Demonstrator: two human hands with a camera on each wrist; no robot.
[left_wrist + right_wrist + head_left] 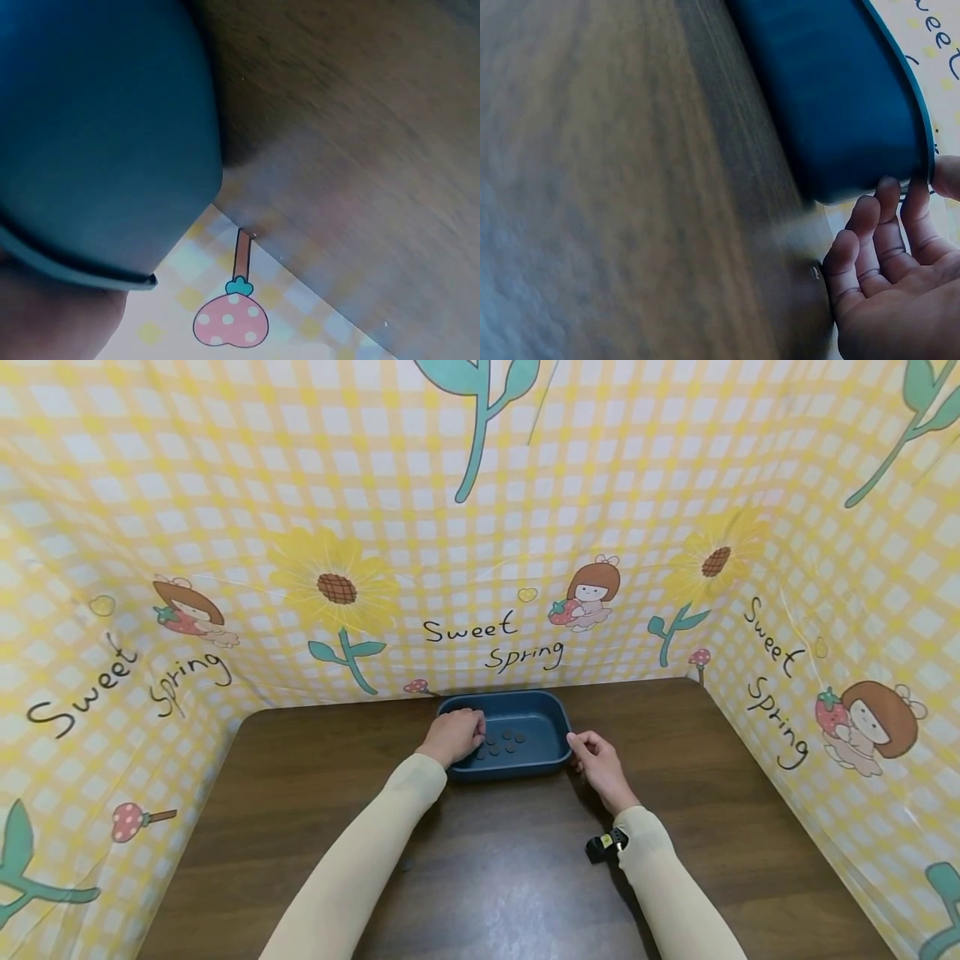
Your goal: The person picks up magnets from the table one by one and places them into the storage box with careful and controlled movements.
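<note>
A dark blue rectangular tray (528, 768) stands on the brown table against the cloth backdrop. Several small dark round discs (510, 747) lie on its floor, mostly toward the left half. My left hand (452, 737) reaches over the tray's left rim, fingers bent downward inside; its fingertips are hidden, so what they hold cannot be seen. In the left wrist view only part of that hand (60, 319) shows beyond the rim. My right hand (600, 767) pinches the right rim, thumb above and fingers (866, 217) against the outer wall.
One small dark piece (407, 865) lies on the table (495, 868) beside the left forearm. A black wrist camera (606, 845) sits at the right wrist. Yellow checked cloth (480, 560) with printed flowers and figures rises behind the tray and at both sides.
</note>
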